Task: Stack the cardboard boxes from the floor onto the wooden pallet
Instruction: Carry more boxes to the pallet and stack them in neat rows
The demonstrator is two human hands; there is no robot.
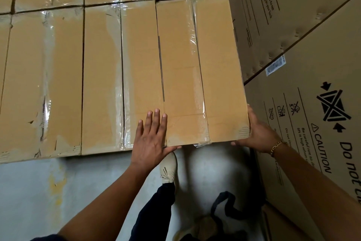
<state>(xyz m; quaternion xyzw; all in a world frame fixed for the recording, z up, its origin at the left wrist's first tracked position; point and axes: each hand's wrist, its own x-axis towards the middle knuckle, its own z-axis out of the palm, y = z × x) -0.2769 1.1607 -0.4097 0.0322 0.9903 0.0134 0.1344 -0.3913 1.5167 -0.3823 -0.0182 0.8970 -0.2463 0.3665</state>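
Now | left hand [150,139] fingers straight on box [195,68] | right hand [257,133] grips corner | carton [304,76]: CAUTION

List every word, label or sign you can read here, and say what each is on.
"CAUTION": near printed box.
"Do not", rest cut off: same box.
Crossed-out box sign between arrows: same box.
"TION", start cut off: far printed box.
Fine print on both, small icons, white sticker: too small to read.
Taped boxes: no print.
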